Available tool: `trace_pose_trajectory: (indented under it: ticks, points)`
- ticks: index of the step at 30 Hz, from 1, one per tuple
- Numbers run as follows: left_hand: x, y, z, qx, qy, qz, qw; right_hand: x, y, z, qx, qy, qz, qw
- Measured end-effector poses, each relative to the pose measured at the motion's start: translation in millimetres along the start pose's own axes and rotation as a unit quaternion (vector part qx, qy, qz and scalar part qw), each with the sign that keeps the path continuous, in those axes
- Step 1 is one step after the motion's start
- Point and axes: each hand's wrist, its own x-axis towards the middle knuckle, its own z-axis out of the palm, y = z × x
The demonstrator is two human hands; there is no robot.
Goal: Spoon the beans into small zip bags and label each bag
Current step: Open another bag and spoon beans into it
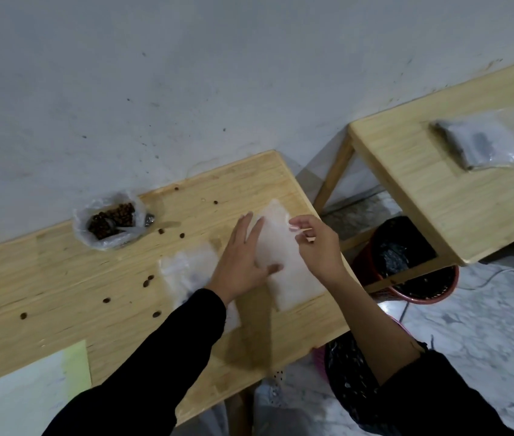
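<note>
Separating one thin bag from a flat pack is the step in hand, as I judge it, and it asks for two different touches. Nearest to the person, at the front left corner of the table (117,313), lies a pale sheet with a yellow-green edge (74,361); maybe these are labels, but I cannot tell. A little further, the left hand (243,262) lies flat with spread fingers on the white pack of zip bags (284,256), pressing it to the wood. The right hand (318,243) is at the far right edge of the pack, thumb and first finger pinched together on what seems a corner of the top bag; it is too blurred to be sure. To do this well, the left palm should hold only the lower layers, and the pinch should rub the edge so that one layer lifts alone. Just left of the pack, partly under the sleeve, lies a second clear bag (186,269). Loose beans (147,282) are scattered near it, so a lifted bag should not sweep them off. Further back by the wall stands the open bag of beans (112,220), well apart from both hands, with something like a spoon in it. On the second table (422,190) lies another clear packet (482,143).
</note>
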Motion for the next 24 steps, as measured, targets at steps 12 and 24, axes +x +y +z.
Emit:
trace_pose_trajectory:
  ticks: [12, 24]
  points:
    - [-33, -27, -157, -0.369, 0.131, -0.083, 0.917, 23, -110, 50, -0.057, -0.001, -0.239, 0.969]
    - [-101, -60, -234, -0.412, 0.233, -0.031, 0.88, -11, -235, 145, 0.212, -0.22, -0.064, 0.95]
